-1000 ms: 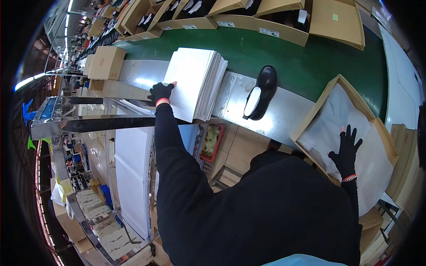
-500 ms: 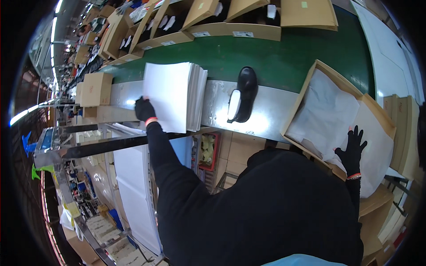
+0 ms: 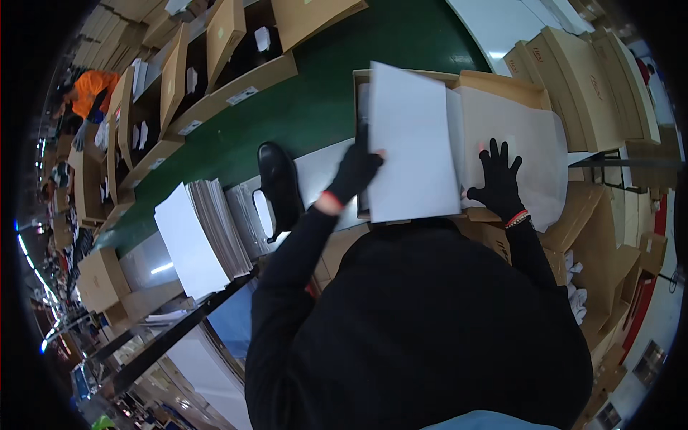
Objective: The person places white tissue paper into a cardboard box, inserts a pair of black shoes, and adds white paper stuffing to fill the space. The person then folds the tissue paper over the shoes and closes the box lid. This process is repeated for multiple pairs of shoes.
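Observation:
My left hand [image 3: 357, 170], in a black fingertip-less glove, grips the left edge of a flat white sheet [image 3: 416, 143], paper or thin card. The sheet is over an open cardboard box [image 3: 364, 97] and hides most of its inside. On the right, my gloved right hand [image 3: 499, 179] lies with fingers spread on the pale tissue paper [image 3: 537, 136] that spills over the box's near right side. A black slip-on shoe or boot [image 3: 281, 175] with white paper in its opening rests left of my left hand. Farther left stands a thick stack of white sheets [image 3: 190, 240].
Across the green bench top [image 3: 247, 143], several open shoe boxes [image 3: 215, 107] hold dark footwear. Closed boxes [image 3: 580, 86] stand at the right. Below them sits a large carton [image 3: 595, 244] with crumpled white paper. A person in orange [image 3: 93, 92] is at the far left.
My left hand has moved right from the stack, carrying a white sheet over the box. My right hand stays spread on the tissue paper. The whole view has turned toward the right.

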Demonstrator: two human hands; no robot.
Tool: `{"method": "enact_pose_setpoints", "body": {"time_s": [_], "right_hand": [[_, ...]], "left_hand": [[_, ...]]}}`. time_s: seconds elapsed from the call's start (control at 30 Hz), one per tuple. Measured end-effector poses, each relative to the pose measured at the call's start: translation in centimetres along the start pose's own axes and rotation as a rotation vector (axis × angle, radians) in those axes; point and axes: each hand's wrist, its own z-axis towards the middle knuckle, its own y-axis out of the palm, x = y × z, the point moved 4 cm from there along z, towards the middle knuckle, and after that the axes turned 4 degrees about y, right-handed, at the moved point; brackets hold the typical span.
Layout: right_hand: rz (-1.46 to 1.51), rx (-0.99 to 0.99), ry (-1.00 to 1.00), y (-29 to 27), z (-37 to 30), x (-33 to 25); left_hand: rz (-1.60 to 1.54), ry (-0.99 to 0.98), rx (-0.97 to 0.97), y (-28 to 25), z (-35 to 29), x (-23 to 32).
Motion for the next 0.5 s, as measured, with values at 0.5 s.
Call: {"method": "enact_pose_setpoints", "body": {"time_s": [0.5], "right_hand": [[0.167, 0.062, 0.111, 4.6, -4.6, 4.5]], "left_hand": [[0.200, -0.049, -0.205, 3.8, 2.8, 1.1]]}}
